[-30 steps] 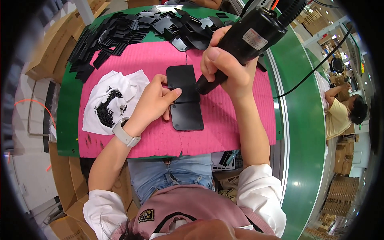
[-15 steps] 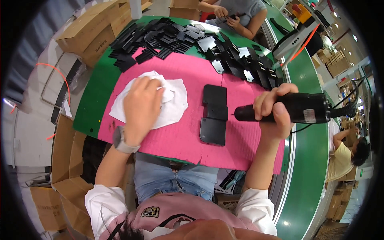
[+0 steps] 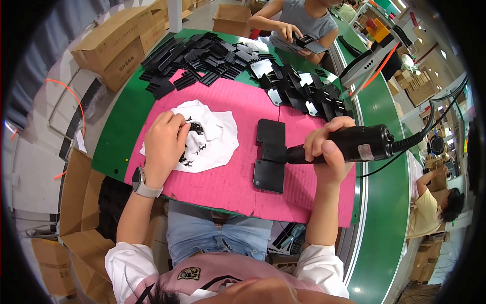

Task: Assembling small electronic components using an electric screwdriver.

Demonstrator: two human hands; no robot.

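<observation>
My right hand (image 3: 329,152) is wrapped round a black electric screwdriver (image 3: 365,143), held level with its tip pointing left. That tip comes up to the right edge of a black stepped plate assembly (image 3: 269,175); whether they touch I cannot tell. My left hand (image 3: 166,138) is over the left part of a white cloth (image 3: 220,147), thumb and fingertips pinched together. Anything between those fingertips is too small or hidden to name. Small black screws (image 3: 195,128) lie heaped and scattered on the cloth, beside my fingers.
A pink sheet (image 3: 223,190) covers much of the green table (image 3: 112,147). Black slotted parts (image 3: 202,58) pile up at the far left, black plates (image 3: 298,86) at the far right. Across the table, a co-worker's hands (image 3: 296,40) hold a dark part. Cardboard boxes (image 3: 114,45) stand left.
My left hand has moved left and down off the cloth's middle, uncovering the screws. The screwdriver has shifted left, its tip now at the plate assembly. The co-worker's hands have moved.
</observation>
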